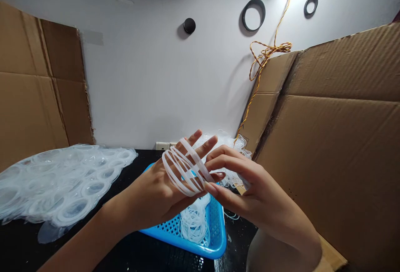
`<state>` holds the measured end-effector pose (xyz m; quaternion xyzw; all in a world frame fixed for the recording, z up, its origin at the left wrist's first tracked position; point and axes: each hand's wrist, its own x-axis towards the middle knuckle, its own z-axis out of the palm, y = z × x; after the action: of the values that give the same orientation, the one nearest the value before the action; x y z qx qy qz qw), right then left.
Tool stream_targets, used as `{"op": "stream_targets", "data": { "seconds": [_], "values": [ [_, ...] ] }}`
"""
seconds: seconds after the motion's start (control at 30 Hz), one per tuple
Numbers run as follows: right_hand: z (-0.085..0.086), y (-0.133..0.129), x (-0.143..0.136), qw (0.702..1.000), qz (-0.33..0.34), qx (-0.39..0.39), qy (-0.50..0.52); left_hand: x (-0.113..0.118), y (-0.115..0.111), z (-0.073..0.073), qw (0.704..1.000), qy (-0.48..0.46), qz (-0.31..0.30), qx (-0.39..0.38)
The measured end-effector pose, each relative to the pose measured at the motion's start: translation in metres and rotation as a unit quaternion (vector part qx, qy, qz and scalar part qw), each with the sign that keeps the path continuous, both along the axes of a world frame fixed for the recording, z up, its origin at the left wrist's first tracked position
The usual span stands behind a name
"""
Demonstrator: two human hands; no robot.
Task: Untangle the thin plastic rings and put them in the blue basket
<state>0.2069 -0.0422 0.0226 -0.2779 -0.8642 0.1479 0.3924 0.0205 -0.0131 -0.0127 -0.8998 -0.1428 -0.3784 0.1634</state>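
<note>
Several thin white rubber-like rings (183, 167) are looped around the fingers and palm of my left hand (150, 197), whose fingers are stretched out and apart. One flatter, wider band among them runs nearest the fingertips. My right hand (250, 184) pinches the edge of these rings between thumb and fingers on the right side. Below both hands stands a blue plastic basket (220, 226) with perforated walls. Inside it lies a tangled pile of similar white rings (194, 226), partly hidden by my left hand.
Bagged or sheeted clear rings (90, 180) cover the black table (125, 247) at left. More loose rings (231, 176) lie behind my right hand. Cardboard panels (337, 138) flank both sides. A twisted yellow cord (258, 84) hangs at the right, and black round pieces (253, 30) are on the wall.
</note>
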Motion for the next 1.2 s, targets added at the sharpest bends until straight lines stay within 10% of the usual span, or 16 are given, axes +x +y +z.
{"op": "stream_targets", "data": {
  "seconds": [1.2],
  "values": [
    [-0.0046, -0.0025, -0.0016, 0.999, -0.040, 0.003, 0.015, 0.0010, 0.0048, -0.0028, 0.999, -0.003, 0.040, 0.014]
  ]
}}
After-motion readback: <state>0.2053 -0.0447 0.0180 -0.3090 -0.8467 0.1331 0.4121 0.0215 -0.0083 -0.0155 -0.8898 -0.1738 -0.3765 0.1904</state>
